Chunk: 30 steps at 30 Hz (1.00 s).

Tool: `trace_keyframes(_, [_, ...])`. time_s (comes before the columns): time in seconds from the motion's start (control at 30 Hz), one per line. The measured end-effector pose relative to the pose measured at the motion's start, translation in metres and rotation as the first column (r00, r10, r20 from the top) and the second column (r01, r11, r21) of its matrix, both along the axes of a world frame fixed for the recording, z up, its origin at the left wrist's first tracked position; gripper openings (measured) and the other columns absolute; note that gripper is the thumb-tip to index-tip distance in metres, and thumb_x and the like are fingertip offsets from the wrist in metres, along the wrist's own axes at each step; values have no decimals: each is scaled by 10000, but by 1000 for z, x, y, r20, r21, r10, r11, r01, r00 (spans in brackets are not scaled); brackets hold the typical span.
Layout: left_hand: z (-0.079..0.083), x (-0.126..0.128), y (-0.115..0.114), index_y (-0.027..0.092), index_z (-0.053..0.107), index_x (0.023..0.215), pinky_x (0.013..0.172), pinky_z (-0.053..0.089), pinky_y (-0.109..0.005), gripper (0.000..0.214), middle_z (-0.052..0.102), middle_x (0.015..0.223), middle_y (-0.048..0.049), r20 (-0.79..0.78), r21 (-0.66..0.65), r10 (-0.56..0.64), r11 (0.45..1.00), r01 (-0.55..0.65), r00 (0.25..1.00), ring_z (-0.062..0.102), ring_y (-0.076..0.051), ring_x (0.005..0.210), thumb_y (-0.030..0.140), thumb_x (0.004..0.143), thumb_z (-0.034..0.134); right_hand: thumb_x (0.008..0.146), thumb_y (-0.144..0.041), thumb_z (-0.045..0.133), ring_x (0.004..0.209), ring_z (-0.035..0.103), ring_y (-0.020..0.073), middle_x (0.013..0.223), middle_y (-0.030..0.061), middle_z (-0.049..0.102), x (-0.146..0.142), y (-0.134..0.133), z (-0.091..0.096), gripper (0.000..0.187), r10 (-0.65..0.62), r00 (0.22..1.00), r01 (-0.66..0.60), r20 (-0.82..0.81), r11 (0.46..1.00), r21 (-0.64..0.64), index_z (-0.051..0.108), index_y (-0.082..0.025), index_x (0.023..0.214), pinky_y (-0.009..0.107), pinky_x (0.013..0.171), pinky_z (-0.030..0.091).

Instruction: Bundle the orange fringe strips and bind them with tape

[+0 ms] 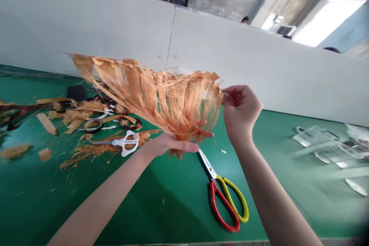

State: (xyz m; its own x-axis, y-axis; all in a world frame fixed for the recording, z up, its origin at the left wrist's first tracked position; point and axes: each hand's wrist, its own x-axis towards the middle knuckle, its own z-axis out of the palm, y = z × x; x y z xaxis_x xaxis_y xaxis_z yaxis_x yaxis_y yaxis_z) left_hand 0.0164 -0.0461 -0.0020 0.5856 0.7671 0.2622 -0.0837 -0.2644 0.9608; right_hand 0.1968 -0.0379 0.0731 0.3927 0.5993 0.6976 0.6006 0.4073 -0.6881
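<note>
An orange-brown bundle of frayed ribbon strips (161,100) spreads like a fan above the table, wide at the top and gathered at the bottom. Around that gathered lower end my left hand (178,144) is closed, thumb toward me. My right hand (242,103) pinches the bundle's right upper edge between thumb and fingers. Just below the left hand, scissors with one red and one yellow handle (221,196) lie on the table, blades slightly hidden by the thumb.
White-handled scissors (127,143), a tape roll (93,125) and ribbon scraps (47,123) lie on the green table (144,215) at left. Clear plastic pieces (317,136) lie at right. A white partition (115,27) runs along the back; tops of people's heads show above it.
</note>
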Motion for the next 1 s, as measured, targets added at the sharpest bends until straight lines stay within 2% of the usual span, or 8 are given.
trace_keyframes(0.2, [-7,2,-16,230,636,1118,902,533,-431,378,695,1075,-85,193,-255,-255,920,299,948,660,-257,1013,354,765,693,685,-105,507,581,601,134,635,-10,620,9,12,-11,117,-127,991,128,39,991,-34,581,-191,714,292,584,479])
trace_keyframes(0.3, [-19,-20,-10,238,603,1172,906,532,-390,401,663,1163,-91,64,-339,-226,911,234,972,650,-230,1046,335,789,670,688,-102,500,611,600,149,653,0,618,19,14,-21,124,-229,966,231,121,973,-3,587,-186,714,303,603,473])
trace_keyframes(0.4, [-23,-48,-5,197,610,1145,800,573,-345,376,662,1164,-128,-196,-375,-32,926,-44,980,665,-235,1020,373,813,631,706,-95,472,641,590,151,692,7,618,27,13,-27,143,-291,930,287,227,957,52,576,-193,717,310,638,464])
trace_keyframes(0.53, [5,-70,-9,173,657,1032,597,563,-304,303,724,967,-129,-480,36,382,908,-417,790,708,-250,831,376,815,599,715,-65,446,660,580,146,741,17,624,27,10,-27,179,-298,897,285,328,955,86,561,-202,720,304,658,447])
trace_keyframes(0.7, [71,-43,-1,204,637,1064,819,506,-317,274,691,1029,-48,-213,510,613,734,-449,761,642,-196,958,375,910,490,758,-71,440,676,592,140,754,22,623,16,7,-25,186,-155,887,142,435,988,62,567,-204,731,284,639,446])
trace_keyframes(0.77, [87,-25,17,177,613,1107,922,446,-352,351,660,1088,-57,-220,566,577,732,-378,787,594,-213,1062,421,936,427,768,-65,433,685,594,135,759,19,622,12,6,-25,197,-111,880,99,462,994,52,570,-205,740,277,642,447])
trace_keyframes(0.9, [96,-3,56,139,647,1013,937,412,-368,644,666,1031,-89,-477,323,231,943,-75,848,599,-243,1024,590,937,194,770,-62,436,676,581,132,758,14,619,9,7,-26,201,-71,867,55,493,997,47,572,-208,749,274,628,438])
trace_keyframes(1.0, [93,1,70,140,648,1001,898,412,-340,557,684,988,-89,-562,224,6,964,145,827,601,-240,976,589,885,341,767,-76,454,657,571,135,736,14,614,10,8,-28,175,-36,866,21,498,999,35,567,-204,728,276,611,431])
